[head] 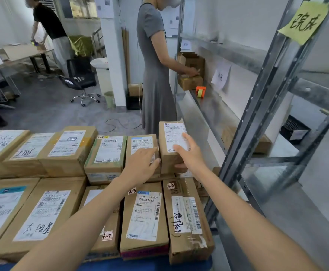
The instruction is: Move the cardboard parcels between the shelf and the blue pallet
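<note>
We're gripping the small upright brown cardboard parcel [172, 137] at frame centre with our right hand [189, 153], while our left hand [140, 165] is pressing straight fingers against its left side, above the blue pallet [159, 266].

parcels [144, 216]: brown, labelled, stacked on blue pallet [140, 266] | shelf [208, 108]: grey metal, right
</note>
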